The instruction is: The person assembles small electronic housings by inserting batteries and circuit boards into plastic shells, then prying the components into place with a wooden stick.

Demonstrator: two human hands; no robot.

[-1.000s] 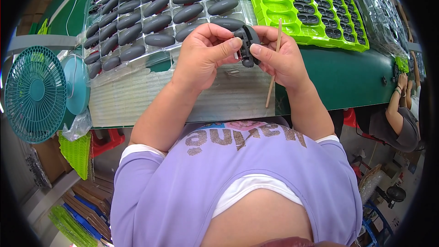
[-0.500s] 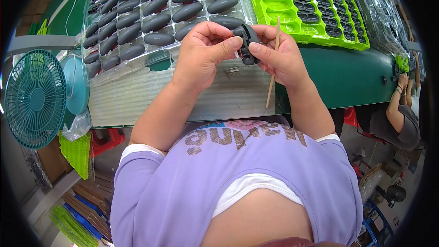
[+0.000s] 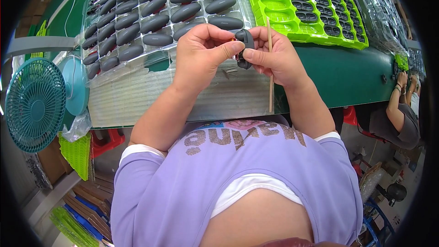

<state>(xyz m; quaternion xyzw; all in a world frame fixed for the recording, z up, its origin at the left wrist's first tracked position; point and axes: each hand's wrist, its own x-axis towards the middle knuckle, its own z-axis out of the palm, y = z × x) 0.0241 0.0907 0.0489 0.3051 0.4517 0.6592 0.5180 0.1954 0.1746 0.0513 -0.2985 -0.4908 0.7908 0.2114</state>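
Just in front of the near left corner of the lime-green tray (image 3: 275,7), holds a dark grey case (image 3: 247,40) between both hands, pinching one side with thumb and fingers of the left hand (image 3: 203,54) and the other with those of the right hand (image 3: 283,59), apparently to steady it from both sides. Also carries a wooden stick (image 3: 271,96) tucked beneath the right thumb, likely to leave the fingertips free. Left of the lime-green tray, has a clear tray (image 3: 132,65) within reach, with similar cases (image 3: 186,12) set in rows, probably for keeping them apart.
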